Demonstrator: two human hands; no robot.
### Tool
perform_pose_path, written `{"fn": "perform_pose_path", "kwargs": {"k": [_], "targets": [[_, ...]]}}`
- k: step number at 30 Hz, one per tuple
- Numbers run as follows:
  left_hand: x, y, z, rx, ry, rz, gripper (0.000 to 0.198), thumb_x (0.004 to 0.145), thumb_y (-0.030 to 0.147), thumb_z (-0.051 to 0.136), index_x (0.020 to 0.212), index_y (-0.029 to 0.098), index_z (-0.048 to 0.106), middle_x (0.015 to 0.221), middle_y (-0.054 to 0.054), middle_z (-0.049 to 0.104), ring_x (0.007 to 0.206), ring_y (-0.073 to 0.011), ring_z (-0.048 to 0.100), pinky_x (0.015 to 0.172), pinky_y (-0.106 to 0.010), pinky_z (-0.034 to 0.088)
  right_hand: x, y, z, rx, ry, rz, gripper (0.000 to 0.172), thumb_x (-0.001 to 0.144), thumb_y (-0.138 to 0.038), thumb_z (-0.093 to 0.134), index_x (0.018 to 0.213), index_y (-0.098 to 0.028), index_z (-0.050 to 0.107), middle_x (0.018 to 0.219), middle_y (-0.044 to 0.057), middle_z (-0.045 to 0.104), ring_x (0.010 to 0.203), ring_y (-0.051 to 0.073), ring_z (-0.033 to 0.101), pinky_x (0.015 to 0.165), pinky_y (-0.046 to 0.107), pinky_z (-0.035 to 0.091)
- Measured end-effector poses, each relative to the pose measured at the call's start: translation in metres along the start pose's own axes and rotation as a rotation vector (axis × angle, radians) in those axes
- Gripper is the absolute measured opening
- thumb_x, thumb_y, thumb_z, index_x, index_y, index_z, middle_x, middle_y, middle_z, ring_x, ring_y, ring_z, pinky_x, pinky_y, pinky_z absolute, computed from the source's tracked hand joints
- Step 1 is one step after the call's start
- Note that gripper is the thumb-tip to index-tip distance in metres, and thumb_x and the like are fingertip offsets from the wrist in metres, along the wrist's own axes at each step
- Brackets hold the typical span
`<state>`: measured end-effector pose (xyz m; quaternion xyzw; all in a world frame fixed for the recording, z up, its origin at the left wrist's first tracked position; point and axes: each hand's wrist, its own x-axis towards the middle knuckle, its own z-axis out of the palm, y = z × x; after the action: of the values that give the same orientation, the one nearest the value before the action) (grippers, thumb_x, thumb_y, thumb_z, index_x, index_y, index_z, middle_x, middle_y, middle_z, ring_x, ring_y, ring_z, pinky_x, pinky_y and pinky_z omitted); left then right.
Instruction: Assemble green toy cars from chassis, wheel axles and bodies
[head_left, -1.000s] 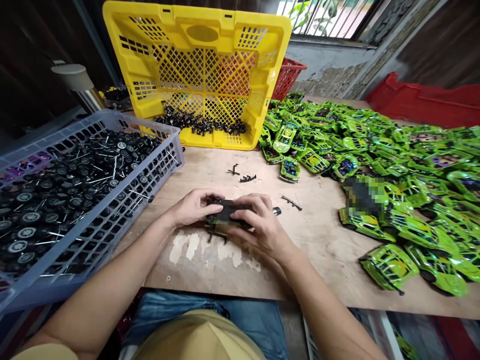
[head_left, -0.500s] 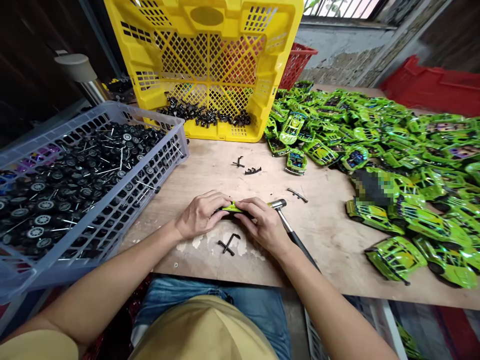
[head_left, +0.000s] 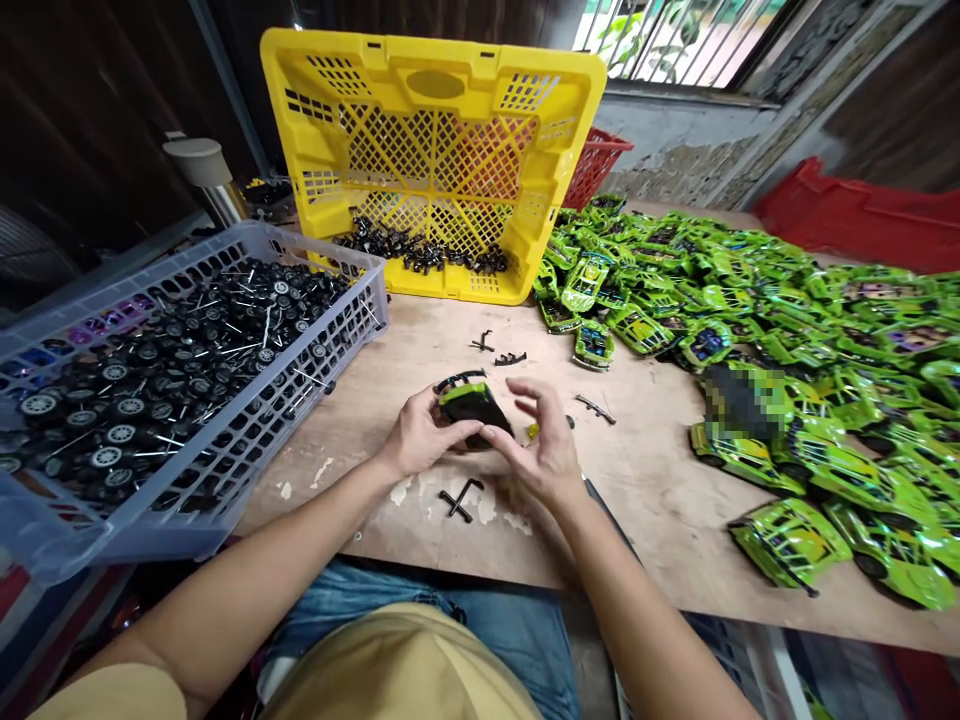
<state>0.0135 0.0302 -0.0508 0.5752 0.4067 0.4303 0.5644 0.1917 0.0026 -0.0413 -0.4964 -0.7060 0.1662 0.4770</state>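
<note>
My left hand (head_left: 421,436) grips a green and black toy car (head_left: 474,402), tilted up off the table with its dark side towards me. A thin black strip runs along its far edge. At the car's right end is my right hand (head_left: 545,440), its thumb touching the near edge and its fingers spread apart. A hammer (head_left: 609,512) lies beside and partly behind that hand, its head mostly hidden. Black plastic parts (head_left: 460,499) lie crossed nearer to me. Farther out are a curved black piece (head_left: 511,359), a small black piece (head_left: 482,341) and a thin strip (head_left: 595,408).
Left stands a translucent crate (head_left: 225,447) full of black wheels on axles (head_left: 161,375). At the back, a yellow crate (head_left: 577,140) rests on its side with black parts inside. Green toy cars (head_left: 720,285) are heaped at right, near a red crate (head_left: 855,215).
The toy car has been raised and tipped so its dark side shows. My right hand has loosened, its fingers now spread. The view has tilted up slightly.
</note>
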Motion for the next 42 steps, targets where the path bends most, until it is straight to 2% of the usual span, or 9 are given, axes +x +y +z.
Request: {"fn": "perform_pose_path", "kwargs": {"k": [3, 6, 9, 13, 17, 23, 30, 36, 42], "targets": [[-0.001, 0.013, 0.005, 0.169, -0.095, 0.164, 0.036, 0.070, 0.024, 0.073, 0.102, 0.013, 0.062, 0.098, -0.006, 0.070, 0.087, -0.0186, 0.066, 0.078, -0.029, 0.054, 0.031, -0.030, -0.010, -0.318, -0.075, -0.264, 0.056, 0.081, -0.060, 0.063, 0.114, -0.015, 0.054, 0.114, 0.016, 0.058, 0.106, 0.028, 0.054, 0.088, 0.039, 0.045], [-0.001, 0.020, 0.007, 0.372, -0.057, 0.370, 0.018, 0.069, 0.014, 0.066, 0.086, 0.015, 0.061, 0.083, -0.003, 0.066, 0.074, -0.0145, 0.061, 0.068, -0.025, 0.051, 0.055, -0.049, -0.009, -0.592, -0.267, -0.419, 0.051, 0.089, -0.065, 0.045, 0.088, -0.017, 0.061, 0.086, 0.011, 0.062, 0.081, 0.023, 0.054, 0.066, 0.032, 0.038], [0.000, 0.020, 0.010, 0.451, 0.007, 0.453, 0.009, 0.066, 0.008, 0.060, 0.067, 0.017, 0.056, 0.069, 0.000, 0.062, 0.065, -0.0127, 0.058, 0.061, -0.023, 0.048, 0.062, -0.051, -0.002, -0.699, -0.342, -0.464, 0.051, 0.098, -0.055, 0.033, 0.083, -0.017, 0.063, 0.077, 0.009, 0.061, 0.072, 0.021, 0.051, 0.057, 0.030, 0.026], [0.003, 0.020, 0.014, 0.532, -0.037, 0.423, 0.017, 0.065, 0.008, 0.059, 0.052, 0.017, 0.051, 0.053, 0.001, 0.056, 0.055, -0.0128, 0.057, 0.055, -0.023, 0.043, 0.059, -0.043, 0.003, -0.682, -0.293, -0.383, 0.047, 0.101, -0.042, 0.031, 0.082, -0.016, 0.064, 0.077, 0.009, 0.061, 0.070, 0.020, 0.050, 0.057, 0.031, 0.023], [0.005, 0.023, 0.009, 0.484, -0.068, 0.316, 0.005, 0.072, 0.018, 0.064, 0.070, 0.014, 0.063, 0.067, -0.002, 0.065, 0.062, -0.0144, 0.062, 0.057, -0.023, 0.046, 0.057, -0.035, -0.011, -0.431, -0.327, -0.308, 0.037, 0.096, -0.045, 0.048, 0.082, -0.015, 0.063, 0.080, 0.007, 0.061, 0.072, 0.018, 0.053, 0.061, 0.027, 0.033], [0.003, 0.033, -0.003, 0.445, -0.165, 0.294, 0.039, 0.074, 0.025, 0.071, 0.111, 0.015, 0.062, 0.103, -0.005, 0.070, 0.094, -0.0195, 0.068, 0.085, -0.027, 0.053, 0.050, -0.032, -0.040, -0.068, -0.441, -0.206, 0.026, 0.084, -0.028, 0.071, 0.104, -0.014, 0.062, 0.093, 0.006, 0.065, 0.084, 0.017, 0.060, 0.074, 0.027, 0.045], [-0.002, 0.049, -0.005, 0.559, -0.191, 0.341, 0.029, 0.081, 0.028, 0.067, 0.107, 0.017, 0.061, 0.100, -0.005, 0.070, 0.092, -0.0190, 0.067, 0.082, -0.026, 0.052, 0.044, -0.039, -0.044, -0.065, -0.390, -0.089, 0.026, 0.078, -0.026, 0.076, 0.096, -0.015, 0.062, 0.089, 0.005, 0.065, 0.078, 0.016, 0.059, 0.070, 0.028, 0.047], [-0.008, 0.059, -0.003, 0.771, -0.185, 0.425, 0.007, 0.082, 0.020, 0.059, 0.088, 0.016, 0.060, 0.077, -0.002, 0.063, 0.072, -0.0158, 0.060, 0.067, -0.025, 0.044, 0.047, -0.041, -0.042, -0.160, -0.433, -0.209, 0.021, 0.084, -0.031, 0.071, 0.094, -0.015, 0.061, 0.085, 0.005, 0.064, 0.079, 0.018, 0.059, 0.071, 0.028, 0.046], [-0.003, 0.069, -0.013, 0.857, -0.175, 0.373, 0.027, 0.080, 0.018, 0.059, 0.106, 0.017, 0.060, 0.090, -0.004, 0.066, 0.077, -0.0173, 0.061, 0.070, -0.027, 0.046, 0.042, -0.046, -0.041, -0.277, -0.364, -0.226, 0.029, 0.087, -0.033, 0.067, 0.108, -0.015, 0.061, 0.103, 0.011, 0.064, 0.097, 0.024, 0.060, 0.084, 0.037, 0.049]]}}
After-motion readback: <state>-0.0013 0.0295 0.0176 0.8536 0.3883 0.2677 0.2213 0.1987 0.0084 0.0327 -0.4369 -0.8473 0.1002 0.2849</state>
